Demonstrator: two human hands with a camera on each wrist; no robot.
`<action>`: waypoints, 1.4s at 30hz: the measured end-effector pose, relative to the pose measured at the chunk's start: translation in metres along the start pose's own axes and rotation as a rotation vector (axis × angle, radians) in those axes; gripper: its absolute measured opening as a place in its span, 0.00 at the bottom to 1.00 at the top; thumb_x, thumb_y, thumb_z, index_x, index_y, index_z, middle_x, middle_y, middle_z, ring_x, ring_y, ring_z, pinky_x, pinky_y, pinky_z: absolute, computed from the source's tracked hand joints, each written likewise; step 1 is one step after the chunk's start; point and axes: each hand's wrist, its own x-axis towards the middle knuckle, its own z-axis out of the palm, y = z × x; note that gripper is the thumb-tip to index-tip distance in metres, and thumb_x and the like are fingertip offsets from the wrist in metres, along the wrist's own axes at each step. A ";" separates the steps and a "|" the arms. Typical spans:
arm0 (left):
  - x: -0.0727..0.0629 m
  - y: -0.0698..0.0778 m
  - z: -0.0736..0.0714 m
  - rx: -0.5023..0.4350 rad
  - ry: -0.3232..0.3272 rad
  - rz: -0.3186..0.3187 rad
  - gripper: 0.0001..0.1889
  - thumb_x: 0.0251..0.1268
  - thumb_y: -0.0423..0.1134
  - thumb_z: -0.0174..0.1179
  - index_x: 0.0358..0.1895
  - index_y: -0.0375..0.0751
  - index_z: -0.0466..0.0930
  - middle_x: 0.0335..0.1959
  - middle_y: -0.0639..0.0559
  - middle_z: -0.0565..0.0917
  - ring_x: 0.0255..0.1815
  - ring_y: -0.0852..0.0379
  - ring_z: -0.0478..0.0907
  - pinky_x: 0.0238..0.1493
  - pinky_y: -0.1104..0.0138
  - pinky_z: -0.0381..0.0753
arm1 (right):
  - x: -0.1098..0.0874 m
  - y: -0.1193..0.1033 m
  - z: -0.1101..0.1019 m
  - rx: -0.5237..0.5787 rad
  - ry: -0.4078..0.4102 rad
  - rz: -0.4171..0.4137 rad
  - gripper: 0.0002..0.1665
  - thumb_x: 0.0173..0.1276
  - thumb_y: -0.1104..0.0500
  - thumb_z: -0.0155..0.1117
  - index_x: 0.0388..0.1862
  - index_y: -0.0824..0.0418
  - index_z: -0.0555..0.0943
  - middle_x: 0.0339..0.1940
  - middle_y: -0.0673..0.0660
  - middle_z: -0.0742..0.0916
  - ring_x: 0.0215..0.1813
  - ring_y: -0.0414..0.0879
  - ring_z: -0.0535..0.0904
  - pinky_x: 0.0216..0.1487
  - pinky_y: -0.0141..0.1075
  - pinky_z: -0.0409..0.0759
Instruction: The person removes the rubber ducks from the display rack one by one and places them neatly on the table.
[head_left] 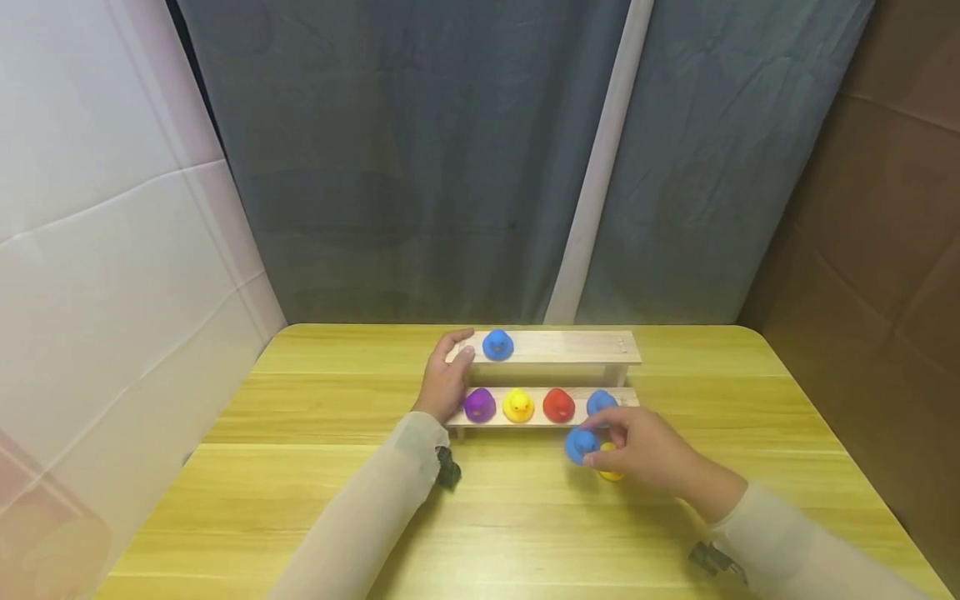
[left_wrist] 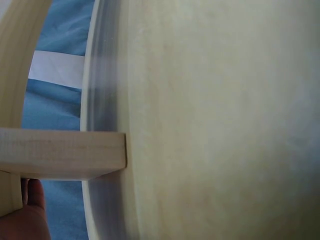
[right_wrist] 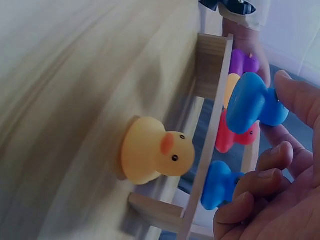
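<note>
My right hand (head_left: 648, 446) pinches a blue rubber duck (head_left: 581, 446) between thumb and fingers, in front of the lower tier of a two-tier wooden stand (head_left: 555, 347). In the right wrist view, the held blue duck (right_wrist: 247, 102) is lifted off the board. My left hand (head_left: 446, 379) grips the stand's upper left end; the left wrist view catches only part of that hand (left_wrist: 27, 220) behind the wood. Along the lower tier sit a purple duck (head_left: 479, 406), a yellow duck (head_left: 518, 406), a red duck (head_left: 558, 406) and another blue duck (head_left: 602, 402). One blue duck (head_left: 497, 345) sits on the upper tier.
A yellow duck (right_wrist: 150, 150) stands on the table in front of the stand, partly hidden by my right hand in the head view. The wooden tabletop (head_left: 300, 475) meets a grey curtain (head_left: 420, 167) behind, with a white panel (head_left: 127, 208) left and a brown one (head_left: 877, 292) right.
</note>
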 end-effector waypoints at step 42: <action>0.002 0.001 0.001 -0.003 0.002 0.010 0.21 0.80 0.44 0.53 0.71 0.49 0.76 0.74 0.50 0.74 0.80 0.46 0.65 0.83 0.46 0.56 | 0.002 0.021 0.036 -0.296 0.083 -0.103 0.20 0.55 0.50 0.85 0.46 0.46 0.90 0.19 0.43 0.74 0.25 0.38 0.68 0.28 0.33 0.68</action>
